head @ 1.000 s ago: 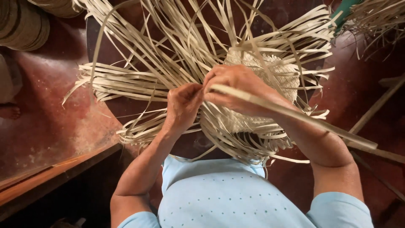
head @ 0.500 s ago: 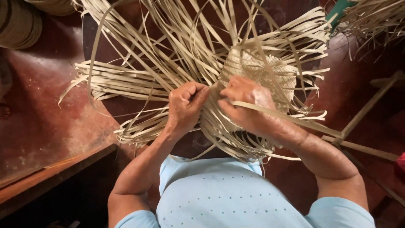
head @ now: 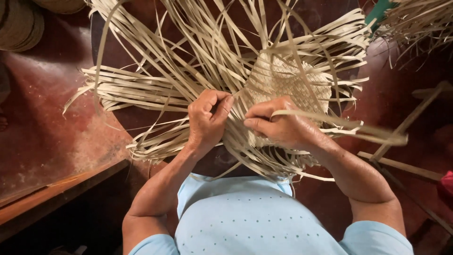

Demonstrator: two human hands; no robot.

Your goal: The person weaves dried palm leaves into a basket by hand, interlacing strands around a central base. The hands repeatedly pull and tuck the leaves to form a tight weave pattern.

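A half-woven mat of pale straw strips [head: 290, 82] lies in front of me, its woven patch at the centre right and long loose strips [head: 155, 89] fanning out on all sides. My left hand [head: 205, 120] pinches loose strips at the patch's near left edge. My right hand [head: 278, 125] grips a strip beside it, fingertips almost touching the left hand. One long strip [head: 349, 130] runs from my right hand off to the right.
Reddish floor [head: 42, 127] spreads to the left, with a wooden ledge [head: 56, 193] at the lower left. Stacked woven discs [head: 19, 23] sit at the top left. Wooden sticks [head: 406, 127] lie at the right, and more straw [head: 420, 19] at the top right.
My right hand has dropped from over the left hand to beside it, lower on the woven patch. The long strip it holds has swung down with it. My left hand kept its grip.
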